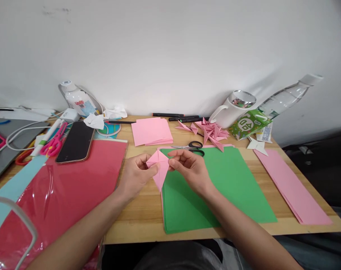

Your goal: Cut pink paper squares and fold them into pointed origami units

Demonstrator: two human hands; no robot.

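A piece of folded pink paper (160,173), kite-shaped with crease lines, is held up between my two hands above the table. My left hand (136,172) pinches its left side, thumb lying across the front. At the paper's right corner, my right hand (190,167) pinches the edge between thumb and forefinger. Under and beside my right hand lies a stack of green paper (215,198). Black-handled scissors (195,145) rest just behind that hand. A pile of square pink sheets (152,131) sits behind the held paper.
Folded pink paper stars (214,131) are heaped near a white mug (234,108). Pink strips (294,187) lie at the right, with a clear bottle (291,95) behind. On the left are a red paper pack (83,187), a phone (76,142) and pink scissors (55,141).
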